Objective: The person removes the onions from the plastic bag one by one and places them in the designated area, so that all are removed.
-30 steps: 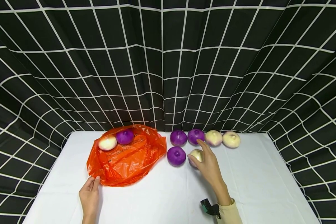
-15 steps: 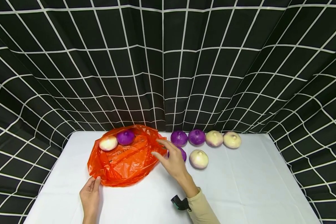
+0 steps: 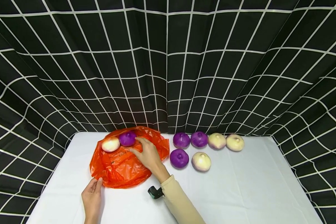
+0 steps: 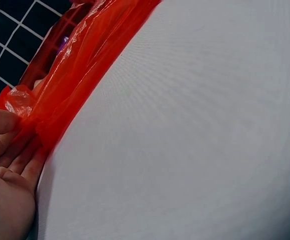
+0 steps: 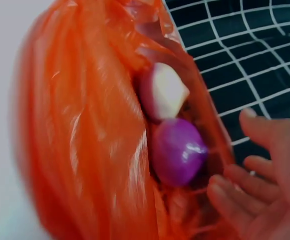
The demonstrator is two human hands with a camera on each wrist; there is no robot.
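A red plastic bag [image 3: 128,175] lies spread with its mouth open at the left of the table. Inside it sit a pale onion [image 3: 110,145] and a purple onion [image 3: 127,138], side by side. My left hand [image 3: 91,197] pinches the bag's near left rim between thumb and fingers; the left wrist view shows the thin red film [image 4: 77,75] at the fingertips. Over the bag, my right hand [image 3: 149,155] has thumb and fingers spread, fingertips close beside the purple onion. In the right wrist view the right hand [image 5: 257,182] holds nothing.
Right of the bag, a back row has two purple onions [image 3: 199,139] and two pale ones [image 3: 235,142]. In front stand one purple onion [image 3: 179,158] and one pale onion [image 3: 201,161]. A black grid curtain [image 3: 168,77] rises behind the white table [image 3: 240,193].
My right hand has moved left from the front pale onion, past the front purple one, to over the bag. The left hand keeps its grip; the onions stay in their places.
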